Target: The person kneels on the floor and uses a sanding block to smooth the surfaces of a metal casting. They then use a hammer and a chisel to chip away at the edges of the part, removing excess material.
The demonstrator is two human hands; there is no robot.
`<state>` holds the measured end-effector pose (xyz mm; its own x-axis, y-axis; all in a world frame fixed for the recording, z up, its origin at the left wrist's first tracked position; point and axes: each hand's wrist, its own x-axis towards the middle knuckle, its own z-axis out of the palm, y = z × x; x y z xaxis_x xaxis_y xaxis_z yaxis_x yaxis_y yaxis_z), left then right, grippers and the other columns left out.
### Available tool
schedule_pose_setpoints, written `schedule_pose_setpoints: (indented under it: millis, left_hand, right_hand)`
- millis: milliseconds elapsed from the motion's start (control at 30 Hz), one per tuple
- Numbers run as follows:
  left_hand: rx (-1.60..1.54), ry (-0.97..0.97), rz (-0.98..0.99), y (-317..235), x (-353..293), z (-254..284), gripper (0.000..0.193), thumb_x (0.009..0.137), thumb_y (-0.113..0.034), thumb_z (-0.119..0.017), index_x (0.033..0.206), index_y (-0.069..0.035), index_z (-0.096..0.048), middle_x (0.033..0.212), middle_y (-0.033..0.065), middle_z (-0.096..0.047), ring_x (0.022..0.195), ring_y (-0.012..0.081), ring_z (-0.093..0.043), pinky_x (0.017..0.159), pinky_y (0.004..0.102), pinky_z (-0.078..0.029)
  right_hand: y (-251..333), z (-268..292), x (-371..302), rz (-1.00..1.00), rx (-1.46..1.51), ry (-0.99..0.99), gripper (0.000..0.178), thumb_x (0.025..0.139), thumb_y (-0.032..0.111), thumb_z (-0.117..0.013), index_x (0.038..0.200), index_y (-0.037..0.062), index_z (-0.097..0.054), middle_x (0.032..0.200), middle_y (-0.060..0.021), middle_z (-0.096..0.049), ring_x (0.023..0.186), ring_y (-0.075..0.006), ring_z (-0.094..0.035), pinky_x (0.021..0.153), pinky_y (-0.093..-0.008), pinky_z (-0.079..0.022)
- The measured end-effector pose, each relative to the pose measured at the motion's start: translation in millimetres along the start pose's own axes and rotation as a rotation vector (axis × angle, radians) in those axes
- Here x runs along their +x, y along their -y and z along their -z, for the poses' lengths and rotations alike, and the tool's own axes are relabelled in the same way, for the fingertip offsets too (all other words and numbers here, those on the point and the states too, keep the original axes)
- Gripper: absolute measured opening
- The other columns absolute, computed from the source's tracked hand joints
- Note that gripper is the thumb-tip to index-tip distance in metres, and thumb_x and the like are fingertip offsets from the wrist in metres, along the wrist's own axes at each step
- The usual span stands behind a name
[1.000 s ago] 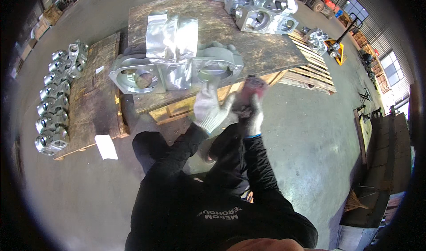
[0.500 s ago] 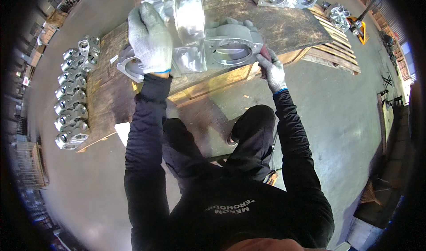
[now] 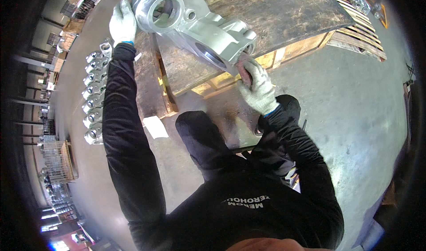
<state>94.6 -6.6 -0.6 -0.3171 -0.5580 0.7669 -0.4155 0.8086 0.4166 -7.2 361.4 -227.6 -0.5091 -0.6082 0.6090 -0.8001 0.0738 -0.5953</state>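
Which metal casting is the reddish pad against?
The large casting between the left hand and the right hand, which holds the reddish pad to its right end; neither hand touches the other castings.

Large casting (image 3: 217, 34): bare silvery metal, satin body, ring rims smoother, brighter. Left grip (image 3: 123, 24) and right grip (image 3: 260, 89): pale matt knit cloth. Reddish pad (image 3: 244, 71) at right: matt, rough-looking. Worktop (image 3: 288, 18): dark scuffed wood. Pallet (image 3: 355, 44), far right: bare matt wood. Sheet (image 3: 155, 127), left: matt white paper. Floor (image 3: 346, 113): smooth, glossy in patches.
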Motion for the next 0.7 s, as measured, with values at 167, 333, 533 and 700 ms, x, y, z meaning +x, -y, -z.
schedule_pose_setpoints:
  millis: [167,333,533,700]
  left_hand:
    - [0.009,0.302,0.021,-10,46,-12,0.065,0.096,-0.054,-0.052,0.125,0.003,-0.063,0.121,0.0236,-0.067,0.115,0.0366,-0.061,0.1,0.04,-0.045]
    - [0.342,0.373,-0.409,8,58,-35,0.04,0.096,-0.036,-0.053,0.126,-0.015,-0.067,0.123,0.0231,-0.064,0.115,0.0401,-0.061,0.1,0.0441,-0.047]
    - [-0.042,0.321,0.018,8,56,-45,0.04,0.094,-0.037,-0.057,0.12,-0.008,-0.066,0.12,0.0247,-0.064,0.111,0.042,-0.061,0.097,0.0434,-0.048]
    - [0.101,0.265,-0.07,3,56,-46,0.056,0.087,-0.042,-0.065,0.115,0.006,-0.064,0.12,0.0276,-0.065,0.114,0.0401,-0.062,0.099,0.0394,-0.046]
  right_hand:
    - [-45,62,47,0.579,-0.555,0.269,0.051,0.083,0.018,-0.055,0.133,0.0277,-0.06,0.14,0.0076,-0.055,0.093,-0.0203,-0.057,0.078,-0.035,-0.049]
    - [-31,59,66,0.44,-0.369,0.298,0.056,0.076,0.015,-0.064,0.131,0.0181,-0.064,0.138,-0.0028,-0.061,0.095,-0.0224,-0.063,0.078,-0.0357,-0.05]
    - [-13,6,20,-0.792,1.283,0.108,0.04,0.083,0.015,-0.067,0.121,0.0014,-0.066,0.102,-0.0072,-0.071,0.077,-0.0171,-0.065,0.065,-0.0293,-0.051]
    - [8,31,32,-0.899,1.036,0.242,0.027,0.086,0.021,-0.073,0.105,0.0013,-0.072,0.096,-0.0059,-0.073,0.08,-0.0116,-0.066,0.069,-0.027,-0.052]
